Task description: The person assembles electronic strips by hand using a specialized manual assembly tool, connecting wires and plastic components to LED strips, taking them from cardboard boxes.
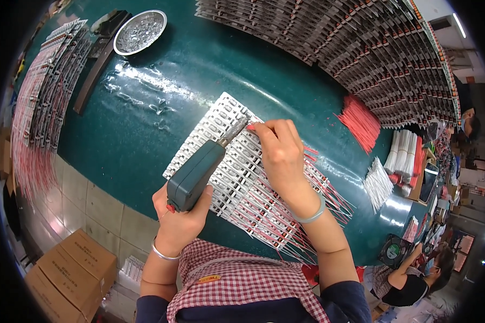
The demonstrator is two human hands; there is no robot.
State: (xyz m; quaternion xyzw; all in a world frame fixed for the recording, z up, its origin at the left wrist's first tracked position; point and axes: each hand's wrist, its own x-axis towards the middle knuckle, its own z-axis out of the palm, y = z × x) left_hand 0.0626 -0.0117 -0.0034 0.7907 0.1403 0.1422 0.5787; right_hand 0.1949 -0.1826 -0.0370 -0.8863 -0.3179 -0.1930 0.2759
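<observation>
Two hands at work: both the person's own, over one sheet of small parts on a dark green surface [161, 107].
Left hand [180, 212]: clenched around the grip of a grey-green soldering iron [196, 175], thumb over its side; a silver bangle [163, 253] sits on the wrist.
Soldering iron: slants up and to the right, its metal tip [234, 131] touching down on the parts just beside the right fingertips.
Right hand [280, 153]: fingertips pinched on a thin red wire [251, 127] at the sheet's upper middle; a pale jade bangle [312, 215] circles the wrist.
Component sheet [231, 161]: white rows of small parts lying flat and slanted at the middle of the surface, red and white leads fanning off its lower right edge.
Loose red wires [359, 121]: a bundle lying to the right of the sheet, well apart from it.
White wires [379, 184]: a bundle below the red one, near the surface's right rim.
Metal bowl [140, 31]: round and shiny, at the far left of the surface, holding silvery bits.
Finished sheets [361, 48]: long overlapping rows along the far edge; more rows [48, 86] down the left side.
Cardboard boxes [70, 272]: on the tiled floor at lower left.
Another person [415, 277]: seated at lower right, beside a small black fan [393, 251].
</observation>
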